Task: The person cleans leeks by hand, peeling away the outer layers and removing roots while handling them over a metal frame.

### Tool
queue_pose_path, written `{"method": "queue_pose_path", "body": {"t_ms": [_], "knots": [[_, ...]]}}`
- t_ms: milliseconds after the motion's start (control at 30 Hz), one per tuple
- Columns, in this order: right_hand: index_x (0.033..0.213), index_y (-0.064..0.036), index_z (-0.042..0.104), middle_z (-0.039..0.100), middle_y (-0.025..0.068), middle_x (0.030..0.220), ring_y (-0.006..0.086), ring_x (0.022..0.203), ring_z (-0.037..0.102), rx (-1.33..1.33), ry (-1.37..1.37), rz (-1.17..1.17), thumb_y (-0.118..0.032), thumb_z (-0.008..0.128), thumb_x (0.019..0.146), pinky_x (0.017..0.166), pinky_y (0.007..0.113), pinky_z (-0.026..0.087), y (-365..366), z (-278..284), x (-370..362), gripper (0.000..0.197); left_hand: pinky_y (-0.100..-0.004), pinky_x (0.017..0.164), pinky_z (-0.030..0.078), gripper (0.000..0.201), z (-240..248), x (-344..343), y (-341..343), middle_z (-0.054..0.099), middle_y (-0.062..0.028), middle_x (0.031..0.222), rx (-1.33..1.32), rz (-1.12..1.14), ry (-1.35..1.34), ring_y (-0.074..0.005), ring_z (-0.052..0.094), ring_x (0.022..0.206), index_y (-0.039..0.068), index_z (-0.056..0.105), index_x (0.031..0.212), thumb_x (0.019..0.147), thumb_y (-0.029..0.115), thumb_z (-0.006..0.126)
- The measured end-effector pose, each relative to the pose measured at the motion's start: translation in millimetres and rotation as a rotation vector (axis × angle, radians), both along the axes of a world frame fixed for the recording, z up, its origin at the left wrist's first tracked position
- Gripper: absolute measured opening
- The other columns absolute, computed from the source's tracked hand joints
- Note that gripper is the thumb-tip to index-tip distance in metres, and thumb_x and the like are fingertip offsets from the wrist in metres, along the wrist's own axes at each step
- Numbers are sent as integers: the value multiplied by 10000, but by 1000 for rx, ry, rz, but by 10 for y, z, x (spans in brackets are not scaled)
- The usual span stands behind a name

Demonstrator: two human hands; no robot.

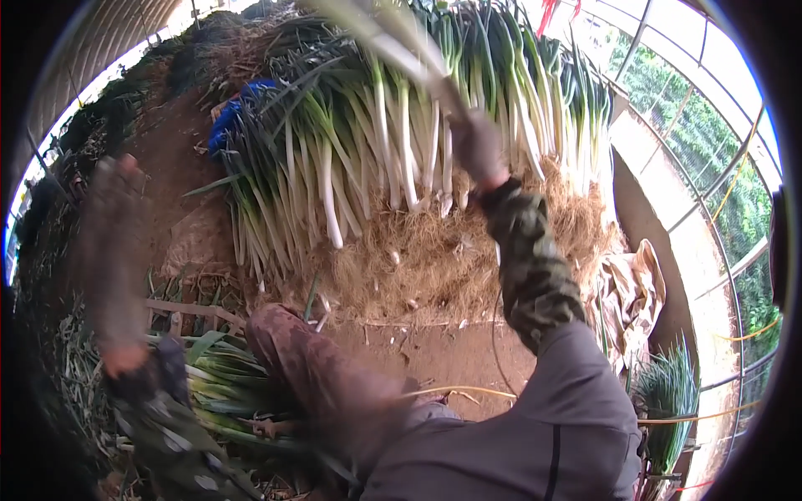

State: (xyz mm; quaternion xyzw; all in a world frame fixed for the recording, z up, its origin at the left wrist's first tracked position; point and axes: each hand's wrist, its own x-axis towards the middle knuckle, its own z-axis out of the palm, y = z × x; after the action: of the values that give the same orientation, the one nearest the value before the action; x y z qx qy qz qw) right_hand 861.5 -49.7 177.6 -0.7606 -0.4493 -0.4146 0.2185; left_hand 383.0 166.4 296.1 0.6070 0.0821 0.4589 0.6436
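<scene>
My right hand, in a grey-brown glove, is closed round the lower end of a leek. Its pale stalk is smeared by motion and slants up and left past the top edge. Behind and below that hand stands a dense bundle of leeks, green leaves away from me, white shanks and tan roots toward me. Far to the left, my gloved left hand is raised with fingers stretched out, blurred, and nothing shows in it. Below it and to its right lie more leeks.
My bent knee is close to the roots. Leek leaves and scraps cover the ground at left. A blue sheet lies behind the bundle. On the right are a crumpled beige cloth, a low wall and a green bunch.
</scene>
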Motion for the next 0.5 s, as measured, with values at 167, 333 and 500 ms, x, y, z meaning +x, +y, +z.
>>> {"method": "queue_pose_path", "body": {"t_ms": [167,333,500], "knots": [[1529,-136,302,696,255,948,438,924,665,-230,660,-504,-280,708,842,849,499,511,-369,-107,1209,811,-320,1083,377,732,-1651,-167,-837,442,-159,1489,128,80,660,-214,422,1381,13,348,1503,901,230,704],[1228,-17,514,669,293,1064,455,1025,643,-171,756,-457,-288,676,823,896,488,502,-566,-383,1206,513,-291,844,474,285,-2419,-1997,-1261,628,-53,1043,-168,-56,1213,-141,576,943,20,591,1160,927,177,638],[1282,-20,548,666,288,1071,447,1043,642,-175,599,-391,-350,691,856,911,475,505,-948,-258,1152,557,-309,820,488,270,-1902,-2962,-1396,657,-88,1017,-284,-44,1545,-175,600,917,17,610,1133,937,202,631]]}}
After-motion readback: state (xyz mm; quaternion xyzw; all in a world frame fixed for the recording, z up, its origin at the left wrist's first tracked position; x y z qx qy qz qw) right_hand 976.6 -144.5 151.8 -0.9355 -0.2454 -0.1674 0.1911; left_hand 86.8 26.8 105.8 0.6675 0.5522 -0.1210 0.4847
